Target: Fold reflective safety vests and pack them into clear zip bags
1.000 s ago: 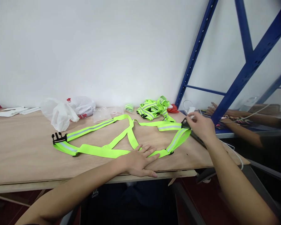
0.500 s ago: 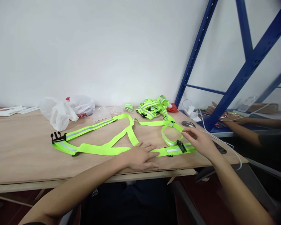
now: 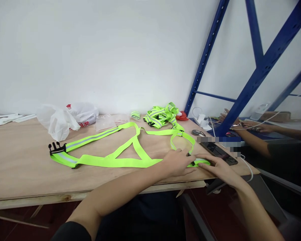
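A neon-yellow reflective strap harness [image 3: 120, 162] lies spread across the wooden table [image 3: 27, 174], with a black buckle [image 3: 54, 147] at its left end. My left hand [image 3: 178, 162] rests on the right part of the strap near the front edge, fingers curled onto a small black clasp [image 3: 189, 155]. My right hand [image 3: 217, 167] lies just to the right, fingers stretched along the strap's right end and pressing it flat.
A heap of more reflective straps [image 3: 160, 116] sits at the back. White plastic bags [image 3: 65, 118] lie at the back left. A dark phone [image 3: 218, 152] and a cable lie by the right edge. Another person's hands [image 3: 251, 126] work beyond the blue rack frame [image 3: 256, 77].
My right hand brought the strap's right end from the far right down to the front edge. My left hand slid right along the strap to meet it.
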Available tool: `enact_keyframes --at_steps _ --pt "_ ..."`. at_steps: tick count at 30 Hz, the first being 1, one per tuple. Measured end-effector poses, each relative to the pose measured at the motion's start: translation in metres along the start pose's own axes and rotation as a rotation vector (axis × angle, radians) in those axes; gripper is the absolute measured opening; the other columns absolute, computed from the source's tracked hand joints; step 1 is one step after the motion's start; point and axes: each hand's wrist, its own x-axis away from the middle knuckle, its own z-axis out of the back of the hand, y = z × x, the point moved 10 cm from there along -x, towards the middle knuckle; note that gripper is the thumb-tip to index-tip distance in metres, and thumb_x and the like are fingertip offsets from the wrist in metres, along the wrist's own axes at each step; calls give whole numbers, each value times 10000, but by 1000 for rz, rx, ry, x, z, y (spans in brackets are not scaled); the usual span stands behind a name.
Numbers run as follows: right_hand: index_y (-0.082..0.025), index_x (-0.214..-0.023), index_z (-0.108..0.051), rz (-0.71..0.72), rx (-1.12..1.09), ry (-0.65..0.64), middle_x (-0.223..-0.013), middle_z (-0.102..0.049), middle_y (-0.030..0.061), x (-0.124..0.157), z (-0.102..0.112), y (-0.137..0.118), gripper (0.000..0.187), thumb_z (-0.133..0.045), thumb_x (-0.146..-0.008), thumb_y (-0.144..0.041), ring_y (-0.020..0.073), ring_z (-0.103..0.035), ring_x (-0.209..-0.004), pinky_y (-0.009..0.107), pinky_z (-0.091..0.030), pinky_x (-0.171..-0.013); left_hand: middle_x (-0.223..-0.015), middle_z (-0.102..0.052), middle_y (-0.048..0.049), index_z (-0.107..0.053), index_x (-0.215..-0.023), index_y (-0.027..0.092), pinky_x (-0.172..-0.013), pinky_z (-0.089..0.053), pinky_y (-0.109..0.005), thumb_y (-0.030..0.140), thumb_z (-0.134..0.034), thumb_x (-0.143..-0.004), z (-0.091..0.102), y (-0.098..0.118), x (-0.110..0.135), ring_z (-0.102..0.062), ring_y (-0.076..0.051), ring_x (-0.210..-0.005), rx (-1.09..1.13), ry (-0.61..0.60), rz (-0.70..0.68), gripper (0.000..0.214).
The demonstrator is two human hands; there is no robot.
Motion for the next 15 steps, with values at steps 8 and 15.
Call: enact_keyframes --at_steps 8,15 --pt "-250 -895 -773 23 -26 8 -1175 -736 103 -1 -6 4 456 -621 -792 -667 333 -641 -1188 461 -450 -1104 -1117 -626 -107 -582 -1376 278 -837 -536 -419 396 -468 -988 -13 -23 38 -623 -298 -1042 47 -43 84 421" --pt "-260 -1099 -682 99 54 73 -1259 -686 100 -4 -4 -19 492 -654 -775 -630 340 -597 -1240 483 -433 -1113 -1222 -598 -105 -524 -1394 243 -881 -542 -398 390 -568 -933 -10 -33 38 -625 -286 -1102 213 -12 150 486"
